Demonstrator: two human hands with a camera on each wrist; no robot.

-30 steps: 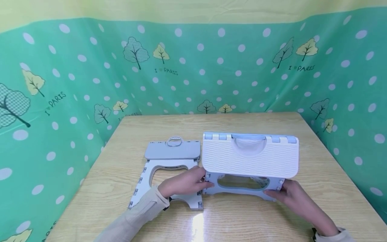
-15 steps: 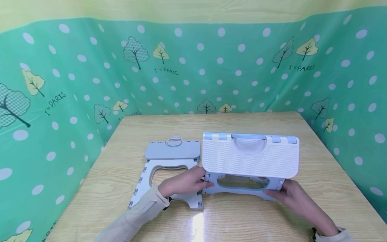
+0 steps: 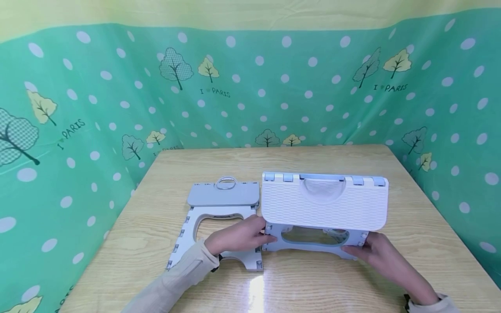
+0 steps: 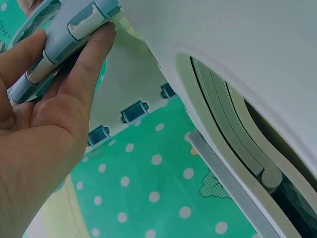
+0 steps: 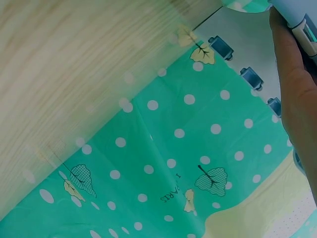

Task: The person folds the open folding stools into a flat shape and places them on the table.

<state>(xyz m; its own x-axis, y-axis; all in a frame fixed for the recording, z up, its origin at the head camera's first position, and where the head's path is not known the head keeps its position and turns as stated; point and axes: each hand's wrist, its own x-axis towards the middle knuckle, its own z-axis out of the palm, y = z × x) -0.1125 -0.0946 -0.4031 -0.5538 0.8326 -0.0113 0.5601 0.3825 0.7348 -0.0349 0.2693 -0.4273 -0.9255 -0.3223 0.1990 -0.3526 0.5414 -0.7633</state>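
Observation:
A white and light-blue folding step stool (image 3: 325,208) stands on the table with its seat tilted toward me and its blue front leg panel (image 3: 313,248) below. My left hand (image 3: 240,234) grips the left edge of that panel. In the left wrist view, thumb and fingers of the left hand (image 4: 59,94) lie on either side of the hinged blue edge (image 4: 64,47). At the panel's right edge my right hand (image 3: 377,252) holds on with the thumb in front. Only part of the right hand (image 5: 297,84) shows in the right wrist view, its fingertips hidden.
A second folding stool, grey and white (image 3: 223,195), lies flat just left of the first one, partly under my left forearm. Both rest on a wood-grain table (image 3: 203,163). A green dotted curtain (image 3: 258,82) encloses the back and sides.
The stool's seat has shifted very slightly at its right end. Both hands keep the same places on the front leg panel.

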